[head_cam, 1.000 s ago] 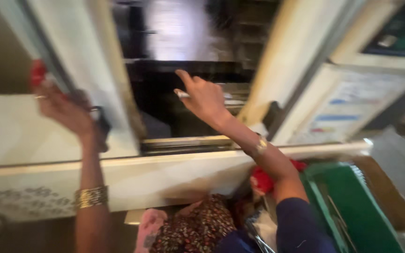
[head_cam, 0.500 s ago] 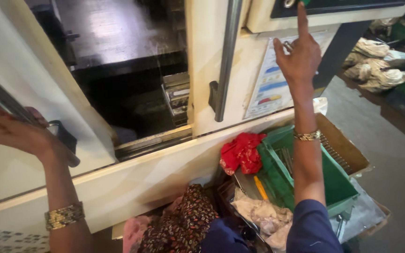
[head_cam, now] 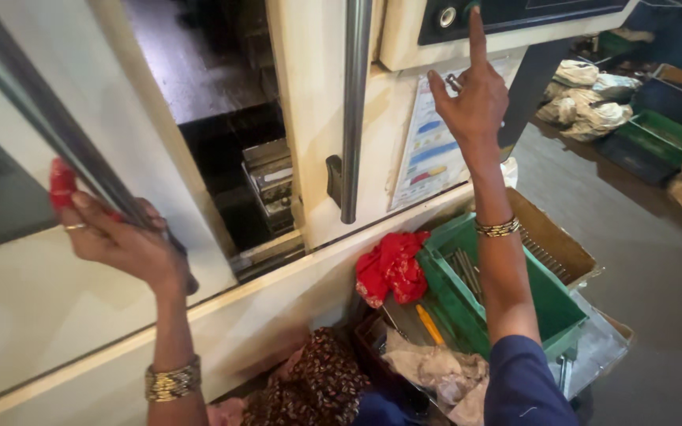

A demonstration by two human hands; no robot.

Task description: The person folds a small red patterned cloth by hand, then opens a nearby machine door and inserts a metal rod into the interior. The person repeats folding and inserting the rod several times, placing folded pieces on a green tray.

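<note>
The control panel (head_cam: 515, 16) ran off the top edge, its buttons too small to read. The left hand (head_cam: 116, 241) hid part of the door handle (head_cam: 57, 134); the machine's interior (head_cam: 230, 158) lay too dark to make out.

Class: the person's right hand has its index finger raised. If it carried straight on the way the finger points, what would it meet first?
Probably the dark control panel on the cream machine; the right hand fingertip looks at its lower edge.

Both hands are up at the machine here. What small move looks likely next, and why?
Probably the right hand nudges its raised index finger up onto the control panel: the fingertip already sits at the panel's lower edge, while the left hand grips the door handle.
</note>
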